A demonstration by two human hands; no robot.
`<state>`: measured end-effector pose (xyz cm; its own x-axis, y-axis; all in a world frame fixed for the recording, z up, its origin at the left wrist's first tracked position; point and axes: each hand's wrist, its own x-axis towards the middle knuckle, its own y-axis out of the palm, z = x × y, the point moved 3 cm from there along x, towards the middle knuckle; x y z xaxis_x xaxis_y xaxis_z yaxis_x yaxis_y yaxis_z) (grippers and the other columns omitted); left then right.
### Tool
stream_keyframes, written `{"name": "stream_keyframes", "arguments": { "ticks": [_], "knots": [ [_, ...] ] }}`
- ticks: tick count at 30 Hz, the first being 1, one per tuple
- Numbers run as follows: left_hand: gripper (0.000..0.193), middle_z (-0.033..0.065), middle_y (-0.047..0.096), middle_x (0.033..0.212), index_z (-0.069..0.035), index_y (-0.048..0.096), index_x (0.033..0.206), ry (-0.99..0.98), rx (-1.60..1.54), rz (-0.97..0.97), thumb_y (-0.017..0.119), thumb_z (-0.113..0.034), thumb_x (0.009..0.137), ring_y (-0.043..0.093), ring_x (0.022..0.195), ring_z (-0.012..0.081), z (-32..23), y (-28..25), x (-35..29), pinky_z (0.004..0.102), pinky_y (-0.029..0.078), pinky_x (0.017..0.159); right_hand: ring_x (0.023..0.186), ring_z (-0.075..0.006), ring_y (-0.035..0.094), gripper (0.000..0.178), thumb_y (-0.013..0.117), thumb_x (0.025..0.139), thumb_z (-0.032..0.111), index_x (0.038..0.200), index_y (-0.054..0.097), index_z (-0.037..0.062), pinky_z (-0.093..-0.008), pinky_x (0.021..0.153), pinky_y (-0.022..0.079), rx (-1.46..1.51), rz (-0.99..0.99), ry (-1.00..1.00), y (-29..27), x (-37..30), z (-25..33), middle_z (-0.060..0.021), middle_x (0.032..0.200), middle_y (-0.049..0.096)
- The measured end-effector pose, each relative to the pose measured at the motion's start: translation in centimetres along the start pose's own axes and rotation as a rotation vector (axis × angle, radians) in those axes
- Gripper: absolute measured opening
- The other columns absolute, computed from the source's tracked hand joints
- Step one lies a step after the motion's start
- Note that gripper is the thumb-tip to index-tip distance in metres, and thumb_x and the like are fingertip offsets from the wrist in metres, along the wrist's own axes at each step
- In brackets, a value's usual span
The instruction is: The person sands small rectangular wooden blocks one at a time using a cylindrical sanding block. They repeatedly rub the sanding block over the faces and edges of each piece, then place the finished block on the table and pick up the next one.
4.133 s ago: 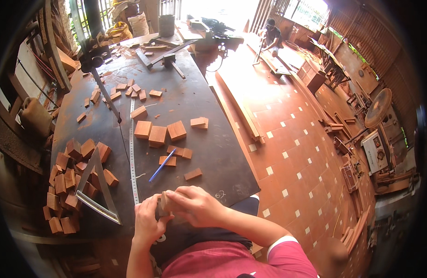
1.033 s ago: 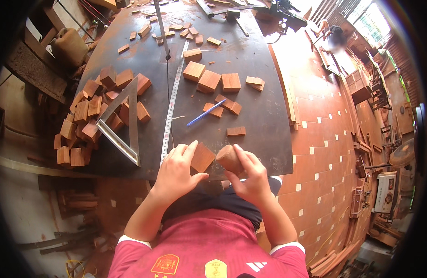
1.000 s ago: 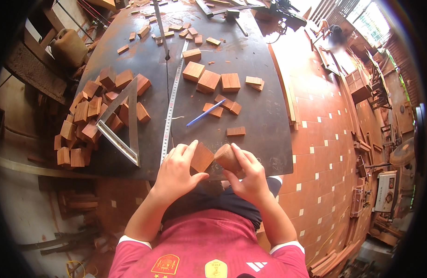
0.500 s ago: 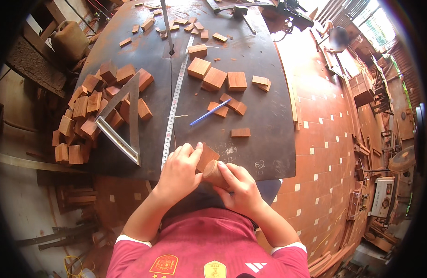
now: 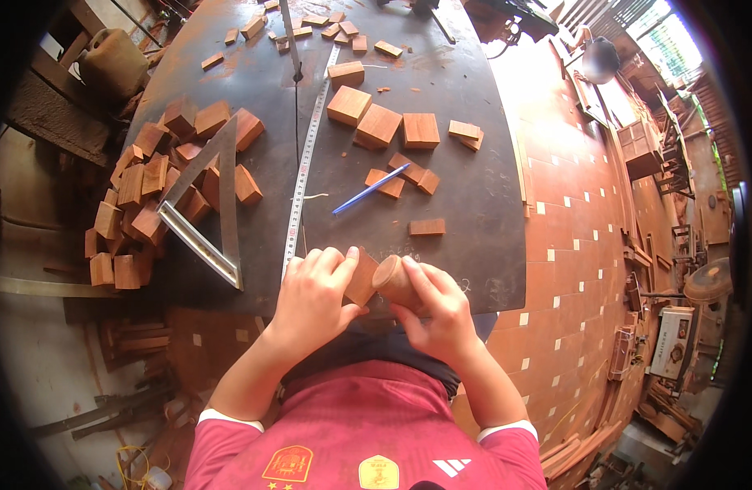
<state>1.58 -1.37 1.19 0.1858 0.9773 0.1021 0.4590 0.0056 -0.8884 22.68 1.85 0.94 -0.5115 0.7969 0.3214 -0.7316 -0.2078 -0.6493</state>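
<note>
My left hand (image 5: 312, 296) is closed on a flat reddish-brown wooden block (image 5: 362, 279), held over the table's near edge. My fingers cover the block's left part. In my right hand (image 5: 439, 313) is a round-ended wooden piece (image 5: 396, 281), gripped from the right with its round face turned toward the block. The two pieces are side by side; whether they touch I cannot tell. Just beyond my hands a small wooden block (image 5: 427, 227) lies on the table, and a blue pen (image 5: 370, 189) rests across other small blocks (image 5: 387, 184).
A metal set square (image 5: 230, 204) leans on a heap of wooden blocks (image 5: 132, 186) at the left. A measuring tape strip (image 5: 304, 175) runs along the dark tabletop (image 5: 466, 192) beside a slot. Larger blocks (image 5: 380, 125) sit farther back. Far right, a person (image 5: 598, 63) is near a bench.
My right hand has moved slightly right and up with the round-ended piece, which now covers less of the block. My left hand keeps its hold. The whole view has shifted slightly.
</note>
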Motion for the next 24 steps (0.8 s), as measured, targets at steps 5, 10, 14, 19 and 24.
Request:
{"name": "stream_keyframes", "arguments": {
  "ticks": [5,10,14,19,24],
  "knots": [
    [0.078,0.0090,0.062,0.106,0.000,0.066,0.138,0.005,0.026,-0.007,0.094,-0.029,0.071,0.062,0.102,0.0268,0.3,0.8,-0.2,0.0420,0.045,0.085,0.101,-0.0405,0.068,0.073,0.088,0.074,0.003,0.141,0.063,-0.0034,-0.0469,0.090,0.057,0.072,0.111,-0.080,1.0,-1.1,2.4,-0.0224,0.118,0.067],
    [0.080,0.0093,0.061,0.105,0.000,0.065,0.139,0.000,-0.034,0.005,0.095,-0.030,0.072,0.061,0.100,0.0271,0.1,0.2,-0.1,0.0415,0.044,0.084,0.102,-0.0432,0.069,0.077,0.089,0.070,-0.002,0.142,0.062,-0.0043,-0.0478,0.089,0.058,-0.102,-0.019,-0.042,0.1,-0.2,1.0,-0.0258,0.120,0.069],
    [0.077,0.0096,0.061,0.101,0.000,0.066,0.138,-0.004,-0.008,-0.016,0.093,-0.025,0.071,0.062,0.097,0.0290,0.3,0.6,-0.2,0.0437,0.047,0.086,0.102,-0.0423,0.069,0.075,0.088,0.071,-0.001,0.141,0.062,-0.0043,-0.0474,0.089,0.058,0.014,0.055,-0.064,1.3,-1.4,1.7,-0.0251,0.121,0.068],
    [0.071,0.0094,0.059,0.100,0.000,0.066,0.138,0.009,0.004,-0.009,0.089,-0.023,0.075,0.061,0.096,0.0290,0.3,0.6,0.0,0.0437,0.047,0.086,0.103,-0.0404,0.069,0.075,0.089,0.072,0.001,0.143,0.062,-0.0013,-0.0465,0.090,0.057,-0.013,0.018,-0.056,1.5,-1.7,1.7,-0.0233,0.124,0.066],
    [0.072,0.0097,0.059,0.100,0.000,0.066,0.137,-0.008,-0.032,0.011,0.090,-0.023,0.073,0.061,0.097,0.0291,0.0,0.0,0.1,0.0437,0.046,0.086,0.101,-0.0404,0.069,0.075,0.089,0.073,0.002,0.144,0.062,-0.0020,-0.0469,0.088,0.057,-0.045,-0.073,-0.018,0.7,-0.8,-0.2,-0.0227,0.119,0.068]
  ]
}}
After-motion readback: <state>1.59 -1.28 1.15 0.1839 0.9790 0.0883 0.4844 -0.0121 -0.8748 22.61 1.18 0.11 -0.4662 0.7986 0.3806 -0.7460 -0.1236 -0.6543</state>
